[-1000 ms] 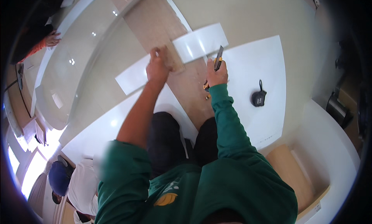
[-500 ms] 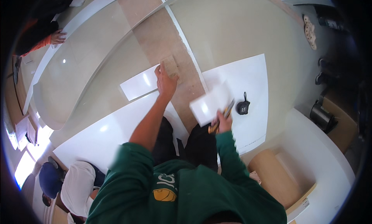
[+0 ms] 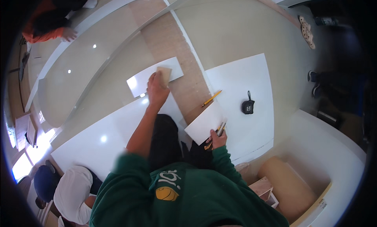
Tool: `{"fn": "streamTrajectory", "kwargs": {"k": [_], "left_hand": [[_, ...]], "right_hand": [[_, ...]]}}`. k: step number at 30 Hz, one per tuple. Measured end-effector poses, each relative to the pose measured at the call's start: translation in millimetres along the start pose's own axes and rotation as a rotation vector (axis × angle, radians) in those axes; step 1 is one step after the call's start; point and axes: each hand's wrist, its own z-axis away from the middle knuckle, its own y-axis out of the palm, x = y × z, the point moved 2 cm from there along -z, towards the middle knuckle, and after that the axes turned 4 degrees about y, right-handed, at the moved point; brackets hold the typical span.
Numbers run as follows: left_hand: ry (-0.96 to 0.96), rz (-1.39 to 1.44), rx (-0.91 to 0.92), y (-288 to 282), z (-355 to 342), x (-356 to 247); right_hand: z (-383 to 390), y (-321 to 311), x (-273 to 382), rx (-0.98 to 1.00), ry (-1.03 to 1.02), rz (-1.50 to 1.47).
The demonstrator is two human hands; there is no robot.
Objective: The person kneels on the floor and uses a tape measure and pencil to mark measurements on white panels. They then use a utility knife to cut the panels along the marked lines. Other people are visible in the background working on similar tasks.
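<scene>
My left hand (image 3: 158, 92) grips a small tan wooden block (image 3: 164, 75) over a white rectangular strip (image 3: 138, 84). Whether the block rests on the strip or is just above it, I cannot tell. In my right hand (image 3: 220, 140) is a yellow and black utility knife (image 3: 220, 129), its metal end pointing away from me. The same hand also pinches the edge of a white rectangular piece (image 3: 204, 122). A yellow pencil (image 3: 212, 98) lies just beyond that piece. To its right, a black tape measure (image 3: 247, 106) rests on a large white sheet (image 3: 241, 78).
Large white sheeting (image 3: 90, 144) spreads at the left. A thin curved strip (image 3: 114, 50) crosses the pale surface. Another person's hand (image 3: 69, 34) touches the far-left edge strip. Someone in a white top (image 3: 74, 191) is at lower left. A tan roll (image 3: 288, 187) stands at lower right.
My left hand has shifted slightly left and nearer with the tan block, baring more of the white strip. My right hand has drawn the white piece and knife nearer. The pencil now shows.
</scene>
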Motion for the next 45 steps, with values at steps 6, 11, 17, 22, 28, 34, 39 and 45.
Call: {"fn": "streamTrajectory", "kwargs": {"k": [6, 11, 17, 22, 28, 34, 39, 45], "left_hand": [[-0.389, -0.227, 0.069, -84, 103, 122], [-0.385, -0.197, 0.051, -92, 131, 145], [0.159, -0.185, -0.094, -72, 4, 74], [0.163, -0.431, 0.405, -43, -69, 39], [0.16, -0.119, 0.414, -81, -55, 19], [-0.16, 0.785, 0.394, -144, 41, -11], [-0.214, 0.954, 0.335, -161, 141, -34], [-0.197, 1.134, 0.177, -158, 192, -35]], "right_hand": [[-4, -6, -14, 0.033, -0.088, -0.037], [-4, -7, -14, 0.06, -0.13, -0.076], [-9, -10, -14, 0.057, -0.097, -0.052], [-7, -12, -12, 0.056, -0.041, -0.001], [12, 34, 39, 0.141, -0.111, 0.035], [24, 141, 108, 0.476, -0.282, 0.121], [67, 171, 100, 0.509, -0.377, 0.492], [108, 143, 41, 0.426, -0.294, 0.207]]}}
